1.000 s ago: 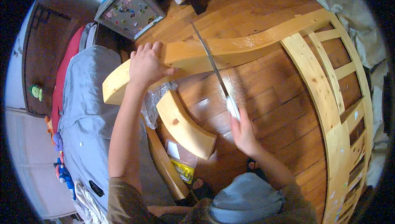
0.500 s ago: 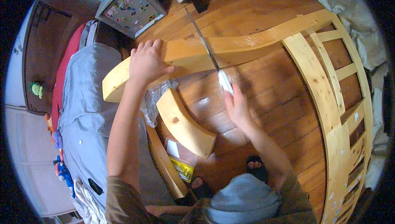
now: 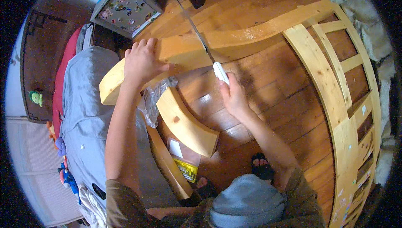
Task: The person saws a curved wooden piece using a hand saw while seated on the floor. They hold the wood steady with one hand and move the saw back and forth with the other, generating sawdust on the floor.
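Observation:
My right hand [image 3: 233, 96] is closed round the white handle of a hand saw [image 3: 220, 73]. Its long thin blade crosses the upper face of a curved wooden beam [image 3: 247, 39] and extends past the far edge. To the left of the blade, my left hand [image 3: 142, 62] grips the beam near its cut end, fingers over the top and thumb pointing right. Below the beam lies a separate curved wood offcut [image 3: 186, 123], beside a crumpled clear plastic bag [image 3: 153, 102].
The beam joins a slatted wooden frame [image 3: 320, 81] at right. A bed with grey bedding [image 3: 92, 98] stands at left, a stickered cabinet [image 3: 127, 8] behind. Near my feet are a yellow-and-clear package [image 3: 186, 170] and another long wood piece [image 3: 165, 161] on the plank floor [image 3: 284, 123].
My right hand has pushed the saw slightly away from me, bringing its handle closer to the beam. My left hand keeps its place on the wood. The whole view has shifted slightly.

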`<state>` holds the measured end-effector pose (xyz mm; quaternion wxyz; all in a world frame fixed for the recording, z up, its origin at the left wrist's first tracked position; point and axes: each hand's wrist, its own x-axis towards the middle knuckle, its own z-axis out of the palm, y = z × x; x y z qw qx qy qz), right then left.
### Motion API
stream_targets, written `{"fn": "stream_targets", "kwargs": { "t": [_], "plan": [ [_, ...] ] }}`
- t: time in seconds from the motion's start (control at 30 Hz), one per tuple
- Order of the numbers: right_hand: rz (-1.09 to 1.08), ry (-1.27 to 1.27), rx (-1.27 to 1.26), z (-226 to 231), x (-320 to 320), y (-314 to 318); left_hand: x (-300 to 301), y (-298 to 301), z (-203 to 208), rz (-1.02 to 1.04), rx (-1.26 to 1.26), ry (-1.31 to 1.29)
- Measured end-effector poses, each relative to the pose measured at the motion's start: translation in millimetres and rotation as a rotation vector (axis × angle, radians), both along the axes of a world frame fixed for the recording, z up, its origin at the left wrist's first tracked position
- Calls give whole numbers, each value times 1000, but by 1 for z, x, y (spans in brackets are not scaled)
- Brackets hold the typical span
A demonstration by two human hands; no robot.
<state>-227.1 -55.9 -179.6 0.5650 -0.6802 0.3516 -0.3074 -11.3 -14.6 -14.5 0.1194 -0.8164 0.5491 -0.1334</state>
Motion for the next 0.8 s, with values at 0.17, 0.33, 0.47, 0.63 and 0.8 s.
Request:
{"fn": "stream_targets", "kwargs": {
  "t": [0.17, 0.33, 0.47, 0.63, 0.8],
  "plan": [
    [66, 47, 138, -14, -111, 94, 6, 8, 5, 3, -21, -11],
    [121, 94, 93, -10, -121, 80, 4, 4, 4, 41, 17, -4],
    [60, 19, 40, 14, -15, 2, 1, -2, 2, 7, 8, 1],
    [13, -56, -7, 21, 14, -12, 0, 0, 8, 32, 30, 6],
    [33, 50, 68, 30, 13, -1, 7, 12, 4, 24, 41, 6]
  ]
}}
